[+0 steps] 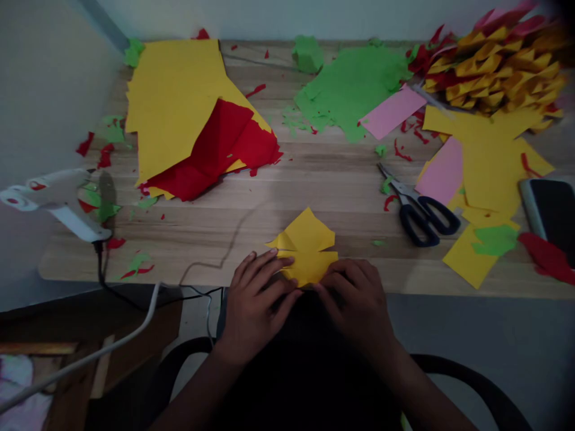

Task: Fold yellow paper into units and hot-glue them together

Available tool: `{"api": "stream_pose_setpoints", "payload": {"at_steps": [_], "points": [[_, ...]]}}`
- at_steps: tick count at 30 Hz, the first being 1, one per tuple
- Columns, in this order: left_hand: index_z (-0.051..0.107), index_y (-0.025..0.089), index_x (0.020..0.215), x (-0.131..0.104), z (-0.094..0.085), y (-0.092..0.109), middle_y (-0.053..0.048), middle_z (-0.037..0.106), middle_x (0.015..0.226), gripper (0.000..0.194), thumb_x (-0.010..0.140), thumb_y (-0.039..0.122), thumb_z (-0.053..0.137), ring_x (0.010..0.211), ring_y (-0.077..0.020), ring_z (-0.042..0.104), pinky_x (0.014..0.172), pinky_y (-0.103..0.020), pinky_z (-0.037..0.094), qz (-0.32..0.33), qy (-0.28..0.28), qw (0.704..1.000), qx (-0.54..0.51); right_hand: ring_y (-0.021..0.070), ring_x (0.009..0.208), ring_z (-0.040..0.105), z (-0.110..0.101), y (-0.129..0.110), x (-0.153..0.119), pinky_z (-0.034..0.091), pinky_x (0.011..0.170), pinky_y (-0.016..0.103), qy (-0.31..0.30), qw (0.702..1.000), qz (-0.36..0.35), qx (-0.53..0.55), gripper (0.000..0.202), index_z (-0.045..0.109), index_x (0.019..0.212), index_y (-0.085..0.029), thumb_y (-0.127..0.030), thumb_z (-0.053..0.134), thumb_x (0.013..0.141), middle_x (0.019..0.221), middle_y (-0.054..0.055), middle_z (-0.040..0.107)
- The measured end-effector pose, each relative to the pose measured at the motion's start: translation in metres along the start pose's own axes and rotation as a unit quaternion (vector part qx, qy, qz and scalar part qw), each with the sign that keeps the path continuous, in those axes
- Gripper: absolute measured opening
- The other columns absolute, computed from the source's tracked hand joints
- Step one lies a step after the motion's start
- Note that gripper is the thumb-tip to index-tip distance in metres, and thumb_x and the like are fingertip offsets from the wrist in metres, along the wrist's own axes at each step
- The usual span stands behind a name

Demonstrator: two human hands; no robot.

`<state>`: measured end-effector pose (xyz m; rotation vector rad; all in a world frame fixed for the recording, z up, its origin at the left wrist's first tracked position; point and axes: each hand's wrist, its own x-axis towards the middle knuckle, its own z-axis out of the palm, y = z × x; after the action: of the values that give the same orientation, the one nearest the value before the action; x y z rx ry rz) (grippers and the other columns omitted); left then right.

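A yellow paper cutout (309,239) with slits in its sides lies at the table's front edge. My left hand (258,293) is closed on its left side, fingertips on top and thumb at the near edge. On the opposite side my right hand (354,293) grips the near right corner between thumb and bent fingers. Part of the near edge is hidden by my fingers. To the right rest dark-handled scissors (417,209), blades partly apart, beside a pink paper piece (444,170) and yellow paper scraps (489,167).
A white glue gun (58,197) stands at the left with its cord hanging off the table. Yellow sheets (175,102), red paper (215,149) and green paper (354,90) lie behind. Folded yellow paper pieces (498,72) are heaped at back right, and a phone (550,209) lies far right.
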<state>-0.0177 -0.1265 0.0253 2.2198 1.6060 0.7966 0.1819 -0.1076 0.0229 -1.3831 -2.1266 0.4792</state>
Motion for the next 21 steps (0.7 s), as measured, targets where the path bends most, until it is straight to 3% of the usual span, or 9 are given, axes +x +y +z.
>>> {"api": "stream_pose_setpoints", "payload": {"at_steps": [5,10,15,18,21], "points": [[0.064,0.023,0.083,0.005,0.007,0.008,-0.003,0.071,0.114,0.007,0.087,0.022,0.07,0.114,-0.0237,0.061,0.106,-0.048,0.04,-0.061,0.044,0.997,0.017,0.0249,0.088,0.052,0.003,-0.007,0.007,0.037,0.078,0.039,-0.012,0.997,0.061,-0.05,0.014,0.061,0.077,-0.02,-0.026,0.067,0.089,0.088,0.006,0.061],[0.06,0.022,0.081,0.008,0.01,0.012,-0.004,0.07,0.108,0.01,0.085,0.023,0.07,0.108,-0.0245,0.061,0.102,-0.048,0.041,-0.089,0.057,0.994,0.039,0.0253,0.083,0.051,0.005,-0.012,0.009,0.036,0.075,0.039,-0.01,0.994,0.073,-0.084,0.019,0.059,0.075,-0.02,-0.029,0.064,0.091,0.085,0.007,0.061],[0.065,0.023,0.105,-0.004,0.01,0.003,-0.005,0.071,0.114,0.019,0.086,0.021,0.069,0.116,-0.0237,0.06,0.105,-0.045,0.04,-0.03,0.05,0.998,0.024,0.0215,0.089,0.057,0.003,-0.001,-0.002,0.04,0.083,0.038,0.02,0.999,-0.032,-0.015,0.003,0.068,0.093,-0.022,-0.021,0.065,0.093,0.092,0.004,0.068],[0.067,0.024,0.113,-0.014,0.009,-0.003,-0.005,0.071,0.119,0.025,0.088,0.022,0.068,0.122,-0.0249,0.058,0.107,-0.045,0.038,-0.005,0.037,0.999,0.037,0.0202,0.097,0.059,0.001,0.01,-0.014,0.042,0.09,0.037,0.009,0.993,-0.112,0.026,0.018,0.069,0.107,-0.022,-0.012,0.062,0.094,0.101,0.002,0.074],[0.065,0.024,0.123,-0.021,0.009,-0.008,-0.001,0.074,0.121,0.034,0.089,0.019,0.066,0.127,-0.0248,0.055,0.11,-0.045,0.034,0.035,0.022,0.998,0.055,0.0212,0.106,0.059,0.001,0.017,-0.023,0.044,0.096,0.038,0.008,0.991,-0.132,0.03,0.026,0.068,0.117,-0.019,-0.009,0.06,0.095,0.112,0.002,0.075]]}}
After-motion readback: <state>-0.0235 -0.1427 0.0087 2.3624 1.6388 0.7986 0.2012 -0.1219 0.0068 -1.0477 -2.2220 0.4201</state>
